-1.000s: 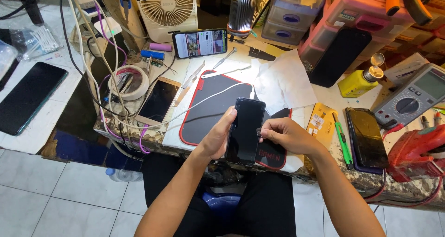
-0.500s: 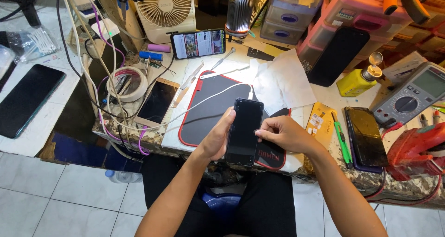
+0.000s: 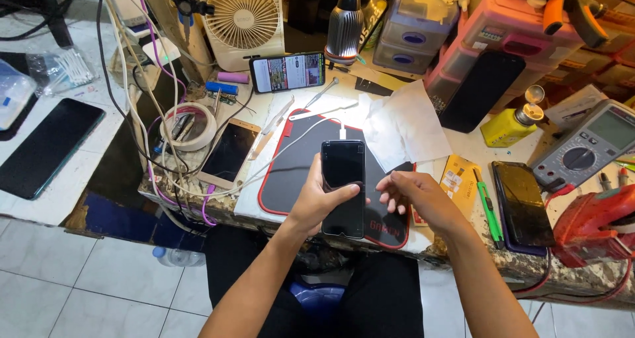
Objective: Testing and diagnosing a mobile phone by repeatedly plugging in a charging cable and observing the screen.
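Note:
My left hand (image 3: 320,203) grips a black smartphone (image 3: 343,179) with a dark screen, held upright over the black mat with red edging (image 3: 291,172). A white cable (image 3: 284,146) is plugged into the phone's top end. My right hand (image 3: 415,196) hovers just right of the phone with fingers apart, holding nothing and not touching it.
On the bench: a white cloth (image 3: 403,127), a gold phone (image 3: 229,151), a tape roll (image 3: 187,125), a lit phone (image 3: 288,72) propped by a white fan (image 3: 243,15), a lamp (image 3: 345,27), a yellow bottle (image 3: 509,125), a multimeter (image 3: 589,146), a green tool (image 3: 488,206), a dark phone (image 3: 524,204).
My right hand has let go of the phone and drawn a little to the right. The left hand now holds the phone alone, slightly higher.

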